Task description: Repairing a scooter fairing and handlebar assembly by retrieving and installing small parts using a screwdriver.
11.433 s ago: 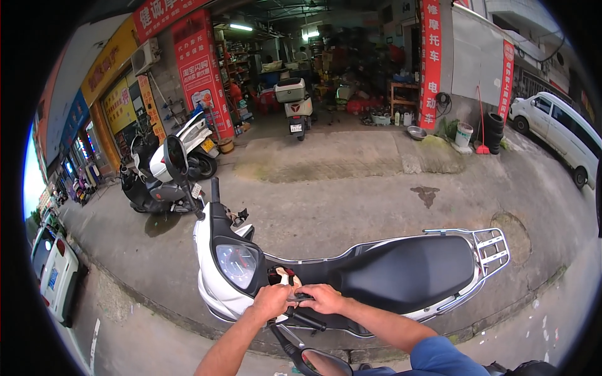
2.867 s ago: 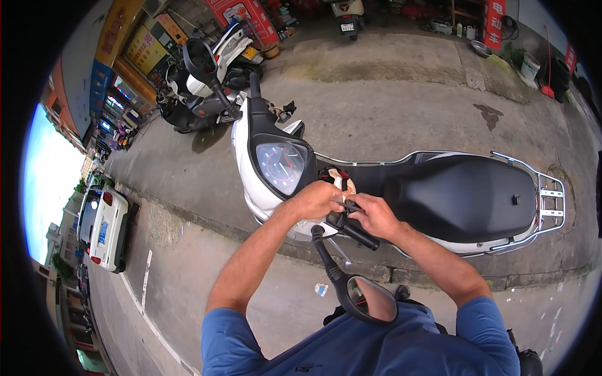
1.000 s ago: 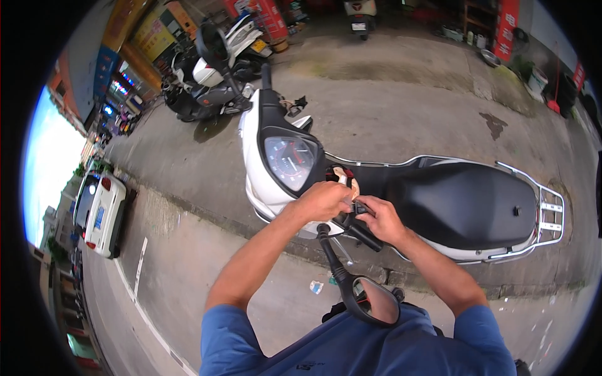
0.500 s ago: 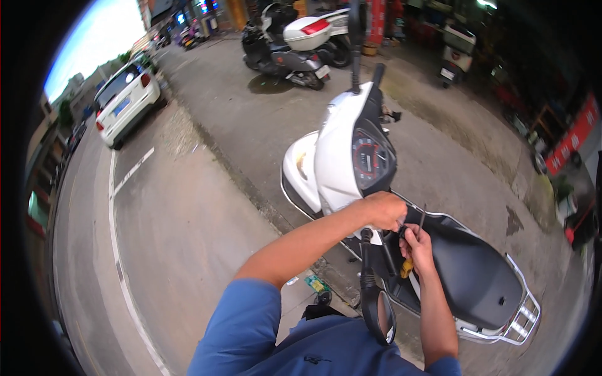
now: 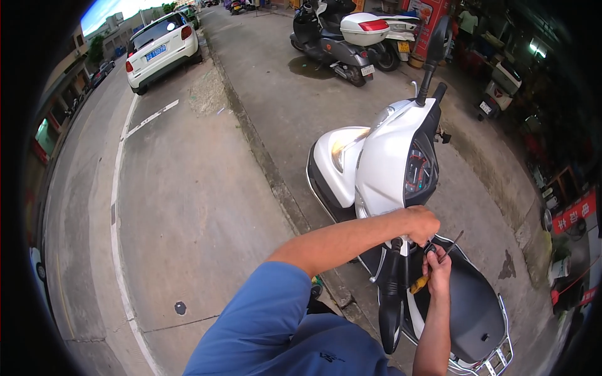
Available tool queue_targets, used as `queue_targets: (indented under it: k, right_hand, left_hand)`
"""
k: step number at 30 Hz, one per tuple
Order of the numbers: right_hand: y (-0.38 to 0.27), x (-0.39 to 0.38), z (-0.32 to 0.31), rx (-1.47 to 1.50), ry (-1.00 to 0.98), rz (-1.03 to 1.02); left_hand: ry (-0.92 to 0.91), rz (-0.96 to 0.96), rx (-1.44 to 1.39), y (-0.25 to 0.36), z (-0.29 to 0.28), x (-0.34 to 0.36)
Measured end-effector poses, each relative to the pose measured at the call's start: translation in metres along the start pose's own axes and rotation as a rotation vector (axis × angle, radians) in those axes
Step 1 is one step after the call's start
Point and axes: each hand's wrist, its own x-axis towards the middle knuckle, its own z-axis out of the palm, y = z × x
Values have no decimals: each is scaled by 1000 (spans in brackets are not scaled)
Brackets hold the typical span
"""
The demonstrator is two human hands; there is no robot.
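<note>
A white scooter point(image 5: 387, 160) stands before me, its dark instrument panel point(image 5: 419, 170) facing up. Just behind that panel, my left hand point(image 5: 421, 224) is closed, knuckles up, fingertips pinching at a small black part point(image 5: 430, 247). My right hand point(image 5: 438, 268) meets it from below, thumb and fingers closed around the same part. Tucked in the right hand is a screwdriver with a yellow handle point(image 5: 419, 284); its thin shaft points up and away past the fingers. What exactly the left fingertips grip is partly hidden.
The scooter's near mirror point(image 5: 390, 323) and handlebar grip lie under my left forearm. Behind my hands stretches the black seat point(image 5: 473, 307) with a metal rear rack point(image 5: 500, 360). Farther off are parked scooters point(image 5: 345, 53), a white car point(image 5: 162, 47) and a red sign point(image 5: 575, 210).
My view has swung left, so the scooter and both hands appear farther right. The hands stay together at the black part, and the screwdriver remains in the right hand.
</note>
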Motion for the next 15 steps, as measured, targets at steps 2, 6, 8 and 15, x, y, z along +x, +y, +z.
queue_targets:
  k: [2,6,8,15]
  right_hand:
    - [-6,-2,2,7,7,13]
    - [-13,-1,3,79,-6,70]
    - [-16,1,3,68,-7,77]
    - [-6,8,7,12,98,32]
  left_hand:
    - [-6,2,8,1,-1,1]
    - [-17,1,12,2,-3,0]
    - [-19,14,12,2,-3,1]
    - [3,32,9,0,-1,0]
